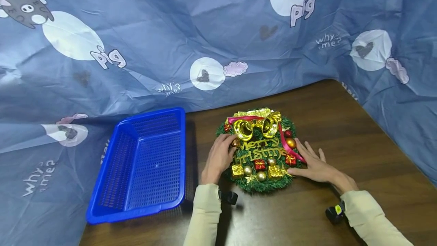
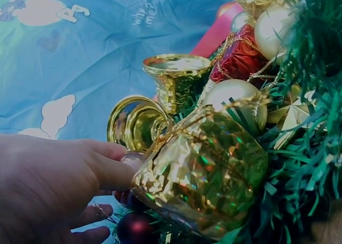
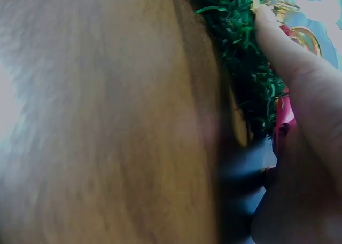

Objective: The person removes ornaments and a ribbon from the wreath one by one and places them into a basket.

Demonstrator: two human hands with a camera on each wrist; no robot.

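A green tinsel Christmas wreath lies on the brown table, bearing gold bells, small wrapped gift boxes, baubles, a pink ribbon and gold "Merry Christmas" lettering. At its left edge, my left hand has bent fingers around a small bronze bauble. The left wrist view shows thumb and finger meeting at that bauble, behind a gold gift box. Along the right side, my right hand touches the wreath with its fingers spread and fairly straight. Its thumb rests on the wreath's front near a gold star.
To the left stands a blue plastic basket with perforated walls and nothing inside. A blue printed cloth hangs behind the table and along its sides. Dark camera straps are on both wrists.
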